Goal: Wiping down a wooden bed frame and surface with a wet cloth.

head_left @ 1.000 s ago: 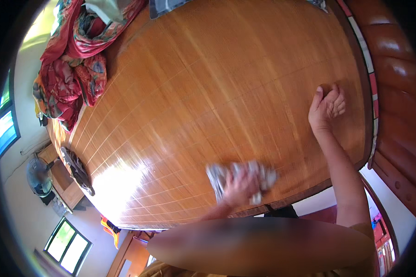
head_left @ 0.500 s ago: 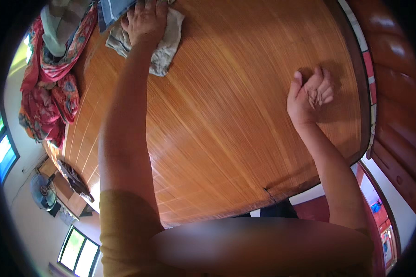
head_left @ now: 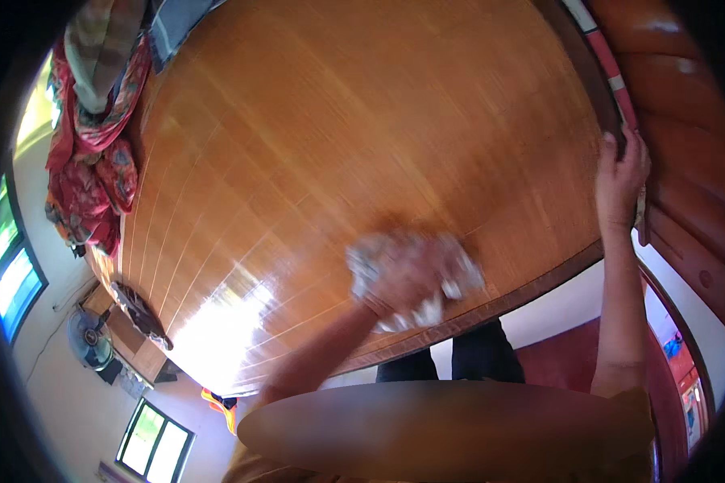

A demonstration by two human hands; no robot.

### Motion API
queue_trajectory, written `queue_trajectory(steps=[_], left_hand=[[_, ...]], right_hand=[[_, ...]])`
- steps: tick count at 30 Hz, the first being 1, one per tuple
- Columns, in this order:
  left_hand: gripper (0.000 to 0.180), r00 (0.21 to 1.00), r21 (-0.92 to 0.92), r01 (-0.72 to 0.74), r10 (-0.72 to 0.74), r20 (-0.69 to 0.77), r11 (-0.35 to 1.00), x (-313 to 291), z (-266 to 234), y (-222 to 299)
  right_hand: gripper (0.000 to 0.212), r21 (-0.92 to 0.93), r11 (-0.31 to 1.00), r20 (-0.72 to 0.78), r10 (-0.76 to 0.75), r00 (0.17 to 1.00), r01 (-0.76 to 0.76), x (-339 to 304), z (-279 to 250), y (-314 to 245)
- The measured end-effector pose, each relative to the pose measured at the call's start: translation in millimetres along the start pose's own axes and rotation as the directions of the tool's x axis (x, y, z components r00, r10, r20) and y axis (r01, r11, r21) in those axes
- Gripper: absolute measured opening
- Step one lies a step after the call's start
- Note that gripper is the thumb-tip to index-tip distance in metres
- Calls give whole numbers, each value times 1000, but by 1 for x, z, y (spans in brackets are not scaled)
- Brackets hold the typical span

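A crumpled pale grey cloth [head_left: 362, 270] lies on the woven brown mat [head_left: 322, 153] near its front edge. My left hand [head_left: 411, 274] is on top of the cloth, holding it against the mat; both are smeared by motion, and the fingers partly merge with the folds. At the mat's dark right border, my right hand [head_left: 623, 181] rests on the edge, with thumb and fingers apart and nothing seen in it. Some of its fingertips are hard to make out against the red and white strip [head_left: 608, 68] beside the mat.
A reddish-brown glossy panel [head_left: 677, 153] stands along the right side. Floral red fabric [head_left: 97, 185] and a blue-grey cloth [head_left: 177, 28] lie at the far left. A dark carved piece [head_left: 141, 314] sits at the left edge, with a fan [head_left: 89, 336] beyond it.
My left hand has brought the cloth from the far left toward the front middle of the mat. My right hand has gone from above the mat to its right edge.
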State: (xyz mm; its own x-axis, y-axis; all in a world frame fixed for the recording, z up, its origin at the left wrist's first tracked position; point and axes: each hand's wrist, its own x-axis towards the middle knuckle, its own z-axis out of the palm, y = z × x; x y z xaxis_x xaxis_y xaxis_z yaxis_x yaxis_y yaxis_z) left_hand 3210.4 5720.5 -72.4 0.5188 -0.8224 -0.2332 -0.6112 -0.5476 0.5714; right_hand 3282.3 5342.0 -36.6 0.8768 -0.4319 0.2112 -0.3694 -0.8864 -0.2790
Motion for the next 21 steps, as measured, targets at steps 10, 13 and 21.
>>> queue_trajectory(steps=[10, 13, 21], left_hand=[[48, 590, 383, 778, -369, -718, 498, 244, -225, -240], [43, 709, 142, 563, -388, -589, 814, 231, -203, -178], [64, 896, 124, -443, 440, 55, 888, 92, 45, 122]], right_hand=[[25, -231, 964, -84, -152, 985, 129, -18, 22, 73], [26, -188, 968, -104, -188, 977, 166, -10, 17, 64], [26, -183, 970, -135, -188, 973, 163, -9, 21, 82]])
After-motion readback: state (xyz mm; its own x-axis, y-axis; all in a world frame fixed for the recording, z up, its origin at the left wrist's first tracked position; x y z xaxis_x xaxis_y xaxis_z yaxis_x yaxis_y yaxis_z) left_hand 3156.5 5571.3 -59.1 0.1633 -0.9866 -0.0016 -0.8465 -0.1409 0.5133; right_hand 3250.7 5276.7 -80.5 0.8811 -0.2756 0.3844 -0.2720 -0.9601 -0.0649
